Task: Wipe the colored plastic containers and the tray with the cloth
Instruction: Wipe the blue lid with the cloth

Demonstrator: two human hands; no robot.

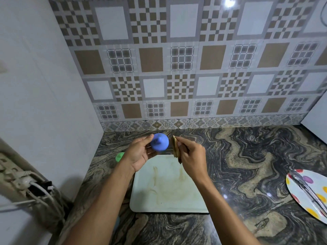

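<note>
Left hand (139,153) holds the blue plastic container (159,142), raised over the far edge of the tray. The thumb lies along its upper left side and the fingers curl under it.

Right hand (192,152) pinches a folded brownish cloth (176,147) between thumb and curled fingers. The cloth stands edge-on just right of the blue container, with a thin gap showing between them.

White tray (168,191) lies flat on the marbled counter (247,156), near and centre, with brown smears across its surface. Its near edge is well back from the counter's near side. Its left edge is partly covered by the left forearm.

Green container (120,156) sits on the counter left of the tray, half hidden behind the left wrist and close to the white side wall (44,85).

There is open counter right of the tray, out to a spotted plate (300,200) at the right border, which carries metal tongs (307,189). More open counter runs along the tiled backsplash (177,68) at the far side.

Cables and plugs (26,184) crowd the near left corner.
</note>
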